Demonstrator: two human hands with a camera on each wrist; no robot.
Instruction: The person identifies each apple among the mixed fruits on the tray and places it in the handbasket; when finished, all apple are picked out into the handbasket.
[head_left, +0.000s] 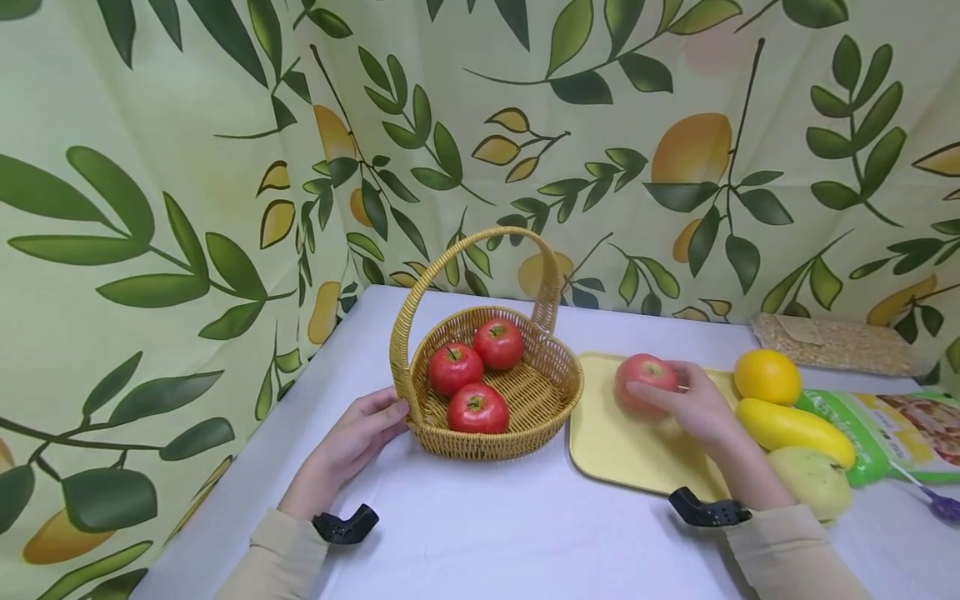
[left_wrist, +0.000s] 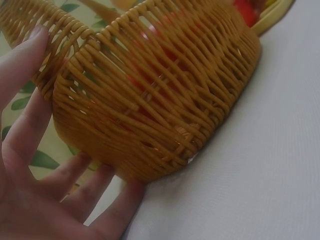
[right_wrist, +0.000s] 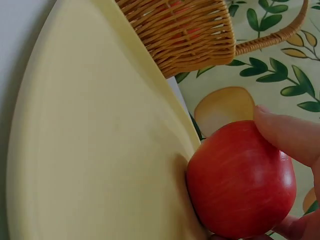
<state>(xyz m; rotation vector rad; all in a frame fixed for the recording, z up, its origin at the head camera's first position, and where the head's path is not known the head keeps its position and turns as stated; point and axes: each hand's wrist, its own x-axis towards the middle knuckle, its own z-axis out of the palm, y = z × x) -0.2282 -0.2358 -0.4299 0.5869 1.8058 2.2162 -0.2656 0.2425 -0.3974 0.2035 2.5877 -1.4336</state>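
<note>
My left hand [head_left: 367,429] holds the wicker basket [head_left: 480,447] at its left side, the thumb by the foot of the arched handle [head_left: 405,333] and the fingers along the outer wall. In the left wrist view the fingertips reach low on the weave [left_wrist: 150,100]. Inside the basket lie three red apples [head_left: 478,408], grouped toward the left. My right hand [head_left: 697,404] grips another red apple [head_left: 643,382] over the yellow tray [head_left: 615,454]. The right wrist view shows thumb and fingers on opposite sides of that apple [right_wrist: 240,180].
Right of the tray are an orange [head_left: 767,377], a long yellow fruit [head_left: 795,431] and a pale green round fruit [head_left: 810,483]. Beyond them lie a green printed bag [head_left: 870,433] and a clear pack of grain [head_left: 832,342]. A leaf-patterned cloth [head_left: 600,167] hangs behind the white table [head_left: 465,533].
</note>
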